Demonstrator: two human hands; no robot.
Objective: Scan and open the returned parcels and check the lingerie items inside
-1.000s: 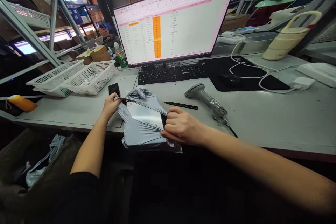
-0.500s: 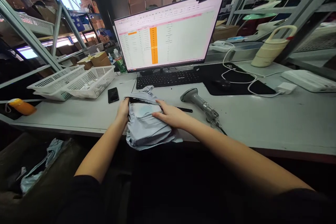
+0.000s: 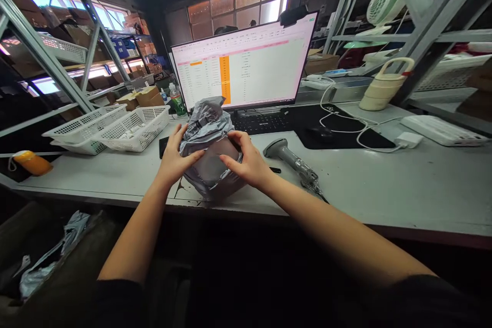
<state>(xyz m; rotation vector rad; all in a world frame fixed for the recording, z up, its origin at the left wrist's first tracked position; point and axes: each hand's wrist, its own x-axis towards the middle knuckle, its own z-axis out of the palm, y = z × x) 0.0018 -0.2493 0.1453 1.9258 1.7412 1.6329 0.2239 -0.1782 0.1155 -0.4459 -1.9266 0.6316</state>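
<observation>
A grey plastic mailer bag (image 3: 209,138) stands upright on the desk (image 3: 384,184), held between both hands. My left hand (image 3: 175,156) grips its left side, fingers curled onto the front. On the right side, my right hand (image 3: 246,161) holds the bag with fingers bent against it. A printed label shows near the bag's crumpled top. A black phone (image 3: 163,146) lies just behind my left hand, partly hidden.
A barcode scanner (image 3: 294,161) lies right of the bag, a black pen beside it. Behind are a keyboard (image 3: 263,122), monitor (image 3: 242,66) and black mouse mat (image 3: 338,130). White baskets (image 3: 126,130) sit at left. An orange object (image 3: 33,163) lies at the far left edge.
The bag lay flat at the desk's front edge with my hands stretching and pressing it; now it is lifted upright between both hands, further from the edge.
</observation>
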